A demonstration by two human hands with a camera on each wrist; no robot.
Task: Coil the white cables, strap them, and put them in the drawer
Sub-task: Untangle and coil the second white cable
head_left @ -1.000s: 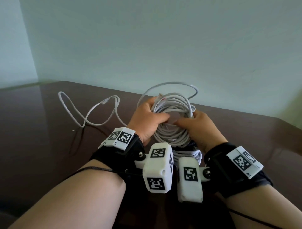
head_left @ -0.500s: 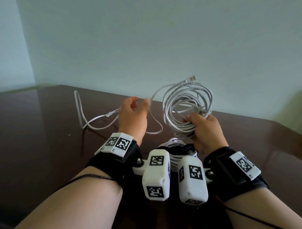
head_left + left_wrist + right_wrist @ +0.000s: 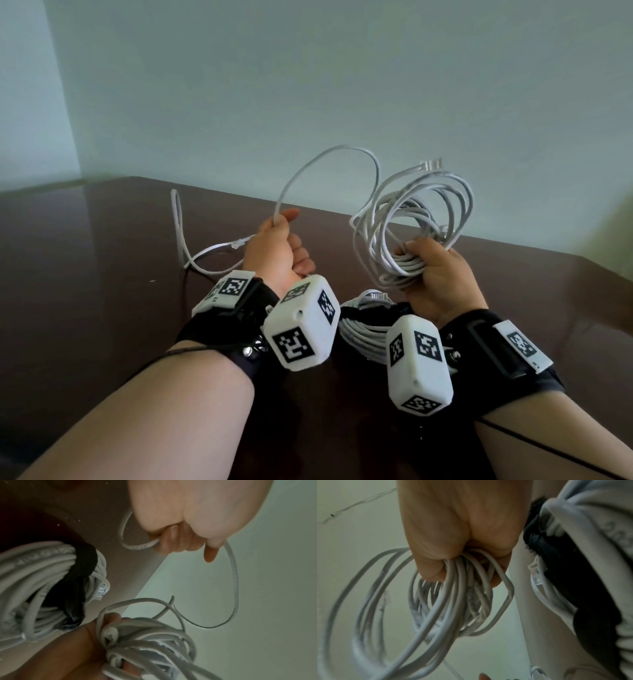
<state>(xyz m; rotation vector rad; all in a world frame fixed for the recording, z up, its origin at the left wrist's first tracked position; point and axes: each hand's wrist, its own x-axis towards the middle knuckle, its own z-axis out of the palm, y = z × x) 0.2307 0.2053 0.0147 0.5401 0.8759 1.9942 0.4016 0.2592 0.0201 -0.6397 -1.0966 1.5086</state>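
My right hand (image 3: pixel 433 263) grips a bundle of white cable loops (image 3: pixel 421 219) raised above the dark table (image 3: pixel 85 291); the fist around the coil (image 3: pixel 453 601) fills the right wrist view. A loose strand (image 3: pixel 329 161) arcs from the coil to my left hand (image 3: pixel 279 240), whose fingers (image 3: pixel 173 540) curl round it. The cable's free tail (image 3: pixel 191 246) trails on the table to the left, ending in a clear plug (image 3: pixel 238 244). Between my wrists lies a second coiled cable (image 3: pixel 359 329) bound by a black strap (image 3: pixel 82 566).
A pale green wall (image 3: pixel 342 85) rises just behind the table's far edge. The strapped coil (image 3: pixel 573 574) lies close under my right wrist. No drawer is in view.
My hands have come apart. The right hand lifted the coil up and to the right; the left hand let go of it, moved left and took hold of the loose strand.
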